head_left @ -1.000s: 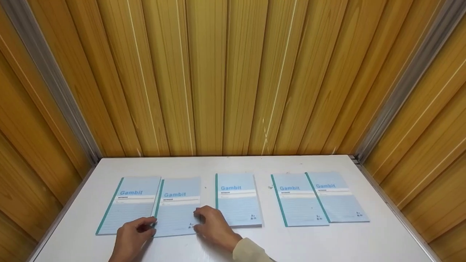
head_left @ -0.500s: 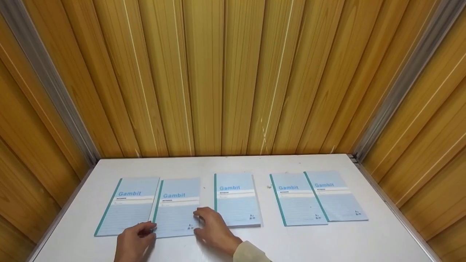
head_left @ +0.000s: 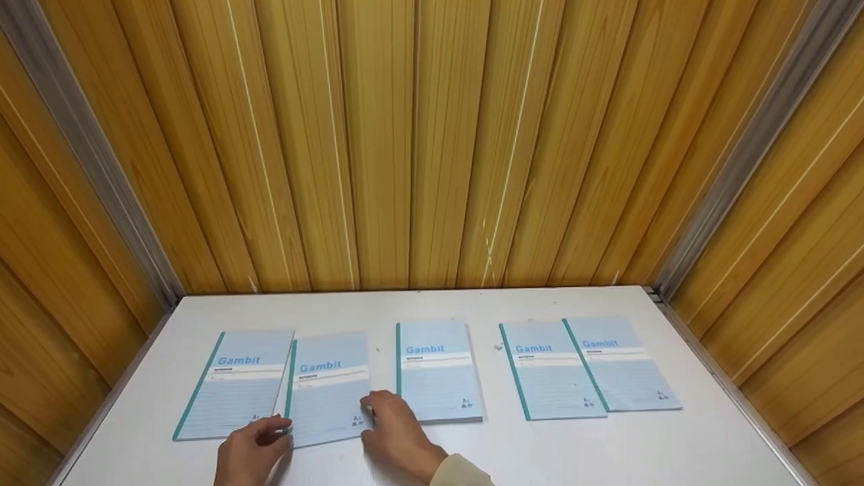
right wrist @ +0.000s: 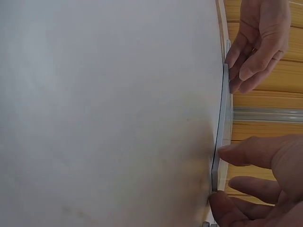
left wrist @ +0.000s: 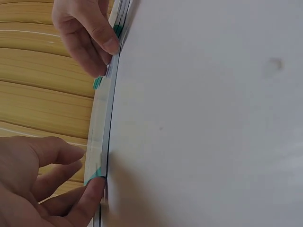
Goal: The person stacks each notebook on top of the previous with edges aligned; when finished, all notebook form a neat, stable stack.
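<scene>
Bilaterally, my left hand [head_left: 250,451] and right hand [head_left: 403,432] grip opposite edges of one notebook [head_left: 329,395]; matched, gentle pressure should square it on the tabletop [head_left: 574,452].

On the held notebook [head_left: 329,391], the left hand's fingers [head_left: 278,424] hide part of the left edge; its smallest print is illegible; below it, the table [head_left: 574,455] is cut off.
</scene>
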The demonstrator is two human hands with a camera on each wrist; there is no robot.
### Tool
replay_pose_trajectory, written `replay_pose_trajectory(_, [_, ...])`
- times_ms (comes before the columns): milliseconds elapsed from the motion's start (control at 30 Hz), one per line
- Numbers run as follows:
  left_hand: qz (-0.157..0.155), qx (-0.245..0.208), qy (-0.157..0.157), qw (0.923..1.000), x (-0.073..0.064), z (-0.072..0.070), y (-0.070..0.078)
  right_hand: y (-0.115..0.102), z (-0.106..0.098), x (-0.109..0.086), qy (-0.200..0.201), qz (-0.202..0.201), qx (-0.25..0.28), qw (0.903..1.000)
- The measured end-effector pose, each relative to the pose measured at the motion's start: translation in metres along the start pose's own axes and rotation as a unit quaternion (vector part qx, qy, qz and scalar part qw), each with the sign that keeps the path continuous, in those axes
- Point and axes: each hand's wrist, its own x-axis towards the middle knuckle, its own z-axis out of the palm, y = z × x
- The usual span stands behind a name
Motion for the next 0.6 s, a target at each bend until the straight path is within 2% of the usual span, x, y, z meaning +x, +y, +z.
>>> replay_pose_trajectory(300, [0.019,0.015,0.01,0.9997,-0.0029,0.0031,-0.0023,0.0024,0.0004,-0.0017,-0.008,0.012,0.025,0.9996])
replay_pose_trajectory(500, [0.006,0.016,0.015,0.9997,-0.0034,0.0029,0.0009,0.0063,-0.0027,-0.0009,0.016,0.005,0.075,0.9971])
replay_pose_trajectory(600, [-0.012,0.008,0.015,0.9998,-0.003,0.0023,0.0013,0.0071,-0.0043,-0.0012,0.024,0.008,0.104,0.9942])
